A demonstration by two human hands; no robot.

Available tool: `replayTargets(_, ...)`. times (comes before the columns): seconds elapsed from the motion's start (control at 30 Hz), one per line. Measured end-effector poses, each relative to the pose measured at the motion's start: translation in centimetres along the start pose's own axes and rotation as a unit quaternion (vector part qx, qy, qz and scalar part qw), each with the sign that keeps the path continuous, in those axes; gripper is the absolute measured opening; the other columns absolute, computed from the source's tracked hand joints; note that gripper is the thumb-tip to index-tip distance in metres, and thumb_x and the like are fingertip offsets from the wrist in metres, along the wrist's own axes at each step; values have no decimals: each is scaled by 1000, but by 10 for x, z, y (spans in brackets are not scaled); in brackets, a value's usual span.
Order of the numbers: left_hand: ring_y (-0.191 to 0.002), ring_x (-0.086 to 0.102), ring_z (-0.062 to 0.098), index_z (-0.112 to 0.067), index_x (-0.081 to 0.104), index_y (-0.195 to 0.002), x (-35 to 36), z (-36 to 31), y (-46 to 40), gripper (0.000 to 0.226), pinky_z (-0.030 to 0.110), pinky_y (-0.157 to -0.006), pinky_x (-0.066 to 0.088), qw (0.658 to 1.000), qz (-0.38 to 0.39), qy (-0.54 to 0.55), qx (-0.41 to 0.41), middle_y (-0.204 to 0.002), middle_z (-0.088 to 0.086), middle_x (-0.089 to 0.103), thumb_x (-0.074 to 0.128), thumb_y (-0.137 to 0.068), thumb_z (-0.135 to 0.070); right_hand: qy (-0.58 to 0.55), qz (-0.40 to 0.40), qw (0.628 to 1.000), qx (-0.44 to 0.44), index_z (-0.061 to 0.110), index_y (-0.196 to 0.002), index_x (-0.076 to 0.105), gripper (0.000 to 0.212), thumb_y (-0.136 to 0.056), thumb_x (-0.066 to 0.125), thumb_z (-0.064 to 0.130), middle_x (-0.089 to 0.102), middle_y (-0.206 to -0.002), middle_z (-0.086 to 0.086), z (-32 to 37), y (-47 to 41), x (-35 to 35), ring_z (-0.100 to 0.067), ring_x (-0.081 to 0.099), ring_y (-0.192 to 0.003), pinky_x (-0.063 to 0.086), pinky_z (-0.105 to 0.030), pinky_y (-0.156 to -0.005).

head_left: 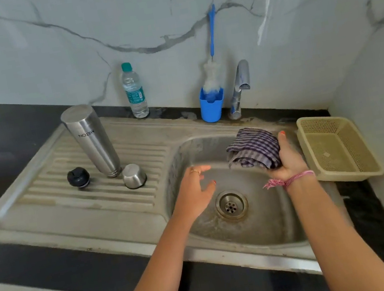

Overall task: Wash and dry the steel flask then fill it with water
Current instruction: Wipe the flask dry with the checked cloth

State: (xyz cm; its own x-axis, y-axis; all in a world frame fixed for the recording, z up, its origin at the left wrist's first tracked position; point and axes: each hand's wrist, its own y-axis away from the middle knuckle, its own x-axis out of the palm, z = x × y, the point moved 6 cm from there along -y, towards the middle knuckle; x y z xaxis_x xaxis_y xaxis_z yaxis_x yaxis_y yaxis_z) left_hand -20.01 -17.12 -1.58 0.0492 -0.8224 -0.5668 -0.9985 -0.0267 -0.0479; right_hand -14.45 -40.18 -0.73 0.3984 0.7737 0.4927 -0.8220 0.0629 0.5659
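Observation:
The steel flask stands upside down on the ribbed drainboard, left of the sink basin. Its black stopper lies to its left, and its steel cap sits upside down to its right. My right hand grips a bunched purple checked cloth over the basin's right side. My left hand hovers over the basin's left side, fingers spread and holding nothing. A plastic water bottle with a green cap stands at the back wall.
A blue cup holding a bottle brush stands beside the tap at the back. A beige plastic basket sits on the dark counter right of the sink. The drain lies between my forearms.

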Motion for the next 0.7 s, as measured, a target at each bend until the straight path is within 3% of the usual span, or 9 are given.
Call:
replayTargets(0.07,-119,53,8,-20,54,-132,-16,7,1,38,21,-97,44,1000,5,-2,0,-135,-2,49,63,-95,-22,-19,15,1000,12,1,-131,53,66,-83,73,41,64,-126,-21,-21,6,17,-39,65,-110,52,-51,-95)
replayTargets(0.2,-115,56,9,-19,56,-130,-54,18,5,36,22,-99,44,1000,1,7,16,-131,-1,51,63,-94,-18,-64,79,995,26,3,-133,54,46,-93,62,25,64,-127,-20,-55,13,59,-35,61,-118,42,-49,-108)
replayTargets(0.3,-112,55,9,-19,56,-130,-88,25,8,37,25,-100,45,998,-24,5,54,-123,-3,50,64,-93,-15,-87,68,994,23,4,-132,55,41,-95,58,20,62,-129,-20,-73,14,78,-36,59,-120,40,-51,-109)
replayTargets(0.37,-109,54,9,-16,56,-131,-118,28,7,41,29,-97,47,993,-73,-5,89,-119,-3,48,66,-91,-14,-87,52,994,28,5,-133,54,40,-95,56,20,62,-129,-19,-85,13,88,-37,59,-120,41,-52,-108)
replayTargets(0.47,-101,52,9,-10,56,-128,-173,30,3,43,24,-92,47,972,-187,-37,135,-115,0,48,71,-88,-11,-104,44,993,28,6,-132,52,39,-95,55,18,60,-131,-19,-101,11,103,-38,57,-119,40,-53,-108)
replayTargets(0.6,-94,48,9,-5,54,-123,-244,38,-4,49,24,-88,47,936,-330,-27,118,-112,4,44,77,-81,-14,-118,37,992,16,6,-132,50,39,-96,54,17,59,-131,-19,-115,10,123,-38,57,-119,39,-54,-108)
replayTargets(0.7,-114,45,21,-4,46,-135,-285,45,-22,76,31,-102,42,931,-357,-45,63,-128,12,39,84,-74,-30,-127,43,991,6,6,-124,55,30,-97,53,17,60,-129,-18,-122,8,135,-37,58,-117,40,-52,-108)
